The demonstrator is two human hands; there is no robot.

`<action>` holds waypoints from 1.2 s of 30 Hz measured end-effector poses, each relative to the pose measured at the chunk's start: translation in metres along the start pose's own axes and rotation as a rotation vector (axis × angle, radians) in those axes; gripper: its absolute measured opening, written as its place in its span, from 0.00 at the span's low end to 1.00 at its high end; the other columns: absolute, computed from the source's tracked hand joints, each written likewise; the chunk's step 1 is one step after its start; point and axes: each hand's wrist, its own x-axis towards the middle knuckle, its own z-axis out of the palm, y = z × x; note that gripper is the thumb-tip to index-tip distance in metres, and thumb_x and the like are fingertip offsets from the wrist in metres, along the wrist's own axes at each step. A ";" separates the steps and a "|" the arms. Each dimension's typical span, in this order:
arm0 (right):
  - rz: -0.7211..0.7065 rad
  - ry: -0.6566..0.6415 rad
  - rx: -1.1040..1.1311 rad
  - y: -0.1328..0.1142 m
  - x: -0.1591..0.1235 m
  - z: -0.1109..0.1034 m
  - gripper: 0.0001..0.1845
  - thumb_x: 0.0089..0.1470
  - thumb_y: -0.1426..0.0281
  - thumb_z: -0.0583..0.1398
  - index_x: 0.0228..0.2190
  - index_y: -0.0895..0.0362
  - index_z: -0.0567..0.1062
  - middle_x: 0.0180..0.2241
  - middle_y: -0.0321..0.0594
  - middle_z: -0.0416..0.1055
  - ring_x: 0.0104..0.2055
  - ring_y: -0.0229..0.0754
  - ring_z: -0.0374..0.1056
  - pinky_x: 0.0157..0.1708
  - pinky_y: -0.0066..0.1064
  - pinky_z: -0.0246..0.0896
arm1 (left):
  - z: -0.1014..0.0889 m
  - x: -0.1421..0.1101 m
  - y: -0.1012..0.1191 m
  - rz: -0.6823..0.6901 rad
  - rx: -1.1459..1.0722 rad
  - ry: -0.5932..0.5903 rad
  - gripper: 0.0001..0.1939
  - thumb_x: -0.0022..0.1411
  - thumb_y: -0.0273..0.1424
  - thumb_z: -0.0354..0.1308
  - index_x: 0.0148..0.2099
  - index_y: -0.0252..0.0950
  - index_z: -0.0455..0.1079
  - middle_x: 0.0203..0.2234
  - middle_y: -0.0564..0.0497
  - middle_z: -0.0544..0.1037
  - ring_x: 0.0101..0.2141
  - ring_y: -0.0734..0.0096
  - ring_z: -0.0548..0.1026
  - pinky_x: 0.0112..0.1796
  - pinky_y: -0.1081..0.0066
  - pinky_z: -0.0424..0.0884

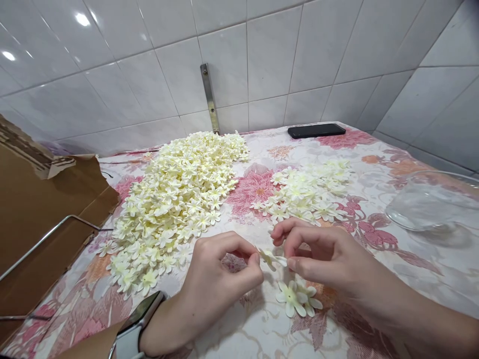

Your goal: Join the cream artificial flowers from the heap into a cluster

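My left hand (228,269), with a watch on its wrist, pinches one edge of a pale cream artificial flower (270,258). On the flower's other side, the thumb and index finger of my right hand (318,252) close on a petal. The held flower is tilted and seen nearly edge-on. Just below it, a couple of overlapping loose flowers (292,297) lie on the floral tablecloth (224,344). A large heap of similar flowers (179,194) spreads beyond my left hand. Past my right hand lies a smaller pile of flowers (303,192).
A black phone (316,130) rests near the table's back edge. At the right is a clear glass or plastic container (422,204). A torn cardboard box (56,214) with metal rods (52,232) takes up the left side. Behind the table rises a tiled wall (273,60) with a metal bracket (209,97).
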 end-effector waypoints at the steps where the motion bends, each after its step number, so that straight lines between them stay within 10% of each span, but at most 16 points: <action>1: 0.007 -0.013 0.009 0.000 0.000 0.000 0.08 0.40 0.71 0.61 0.16 0.57 0.67 0.35 0.39 0.65 0.32 0.39 0.64 0.24 0.26 0.55 | 0.000 0.000 0.000 -0.033 -0.028 -0.005 0.08 0.47 0.20 0.56 0.20 0.34 0.71 0.17 0.55 0.76 0.20 0.75 0.72 0.24 0.79 0.67; 6: 0.036 -0.131 0.006 0.001 -0.001 0.000 0.07 0.49 0.65 0.61 0.25 0.56 0.70 0.27 0.34 0.65 0.28 0.37 0.62 0.27 0.26 0.57 | 0.002 0.000 -0.001 -0.086 -0.111 -0.037 0.08 0.49 0.22 0.57 0.23 0.34 0.74 0.17 0.54 0.77 0.21 0.74 0.74 0.22 0.79 0.68; 14: -0.019 -0.143 -0.138 0.001 -0.003 0.002 0.08 0.54 0.68 0.57 0.25 0.56 0.73 0.24 0.34 0.67 0.27 0.35 0.62 0.26 0.24 0.55 | 0.002 -0.008 -0.002 0.190 0.000 -0.035 0.07 0.51 0.19 0.58 0.28 0.33 0.75 0.21 0.52 0.79 0.23 0.75 0.74 0.27 0.78 0.67; 25: 0.065 -0.068 -0.106 -0.003 -0.004 0.000 0.13 0.50 0.63 0.59 0.20 0.57 0.72 0.19 0.33 0.64 0.23 0.35 0.59 0.23 0.25 0.53 | 0.002 -0.001 0.005 -0.424 -0.358 -0.110 0.04 0.45 0.25 0.56 0.21 0.34 0.69 0.16 0.55 0.71 0.19 0.77 0.67 0.19 0.80 0.63; 36: 0.188 -0.078 -0.020 -0.002 -0.006 0.001 0.10 0.47 0.66 0.59 0.18 0.57 0.70 0.18 0.33 0.63 0.21 0.34 0.58 0.18 0.24 0.49 | 0.003 0.000 0.003 -0.505 -0.450 -0.167 0.03 0.42 0.26 0.55 0.19 0.33 0.67 0.14 0.56 0.69 0.18 0.79 0.63 0.19 0.80 0.59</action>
